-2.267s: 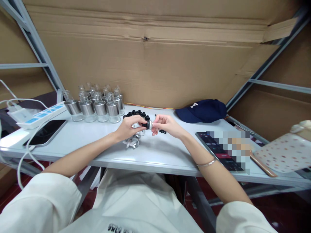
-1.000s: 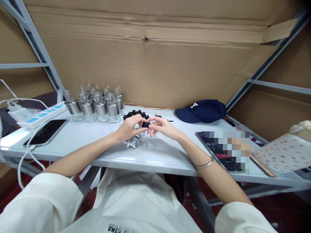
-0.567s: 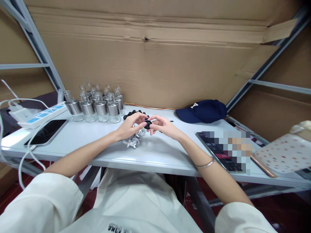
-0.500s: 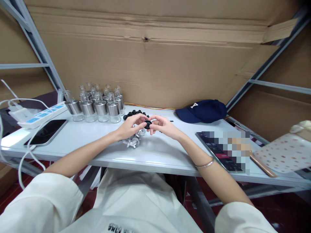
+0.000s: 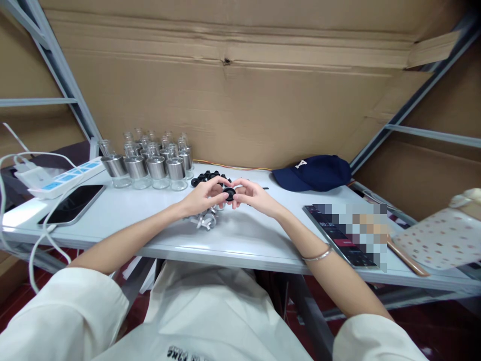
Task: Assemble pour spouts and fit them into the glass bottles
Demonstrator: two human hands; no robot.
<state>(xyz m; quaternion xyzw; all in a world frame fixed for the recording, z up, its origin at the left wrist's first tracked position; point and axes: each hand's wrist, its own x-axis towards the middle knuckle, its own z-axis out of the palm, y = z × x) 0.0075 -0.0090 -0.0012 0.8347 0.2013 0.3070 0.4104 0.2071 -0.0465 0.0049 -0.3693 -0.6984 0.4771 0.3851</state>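
A small round black cap (image 5: 229, 194) is pinched between my two hands above the middle of the table. My left hand (image 5: 206, 194) grips its left side, thumb in front and fingers curled behind. From the other side, my right hand (image 5: 252, 194) closes on it in the same way. Just below my left hand lies a pile of clear and whitish plastic parts (image 5: 205, 219), partly covered by that hand. Behind my fingers sits a cluster of similar black caps (image 5: 210, 175), some of them hidden.
Several glass bottles with metal sleeves (image 5: 156, 168) stand at the back left. Beside them are a power strip (image 5: 73, 178) with cables and a phone (image 5: 73, 204). On the right lie a navy cap (image 5: 315, 173), a tablet-like device (image 5: 338, 238) and a dotted pouch (image 5: 439, 238).
Both hands stay in nearly the same place. The black cap between them has tilted slightly, showing more of its round face.
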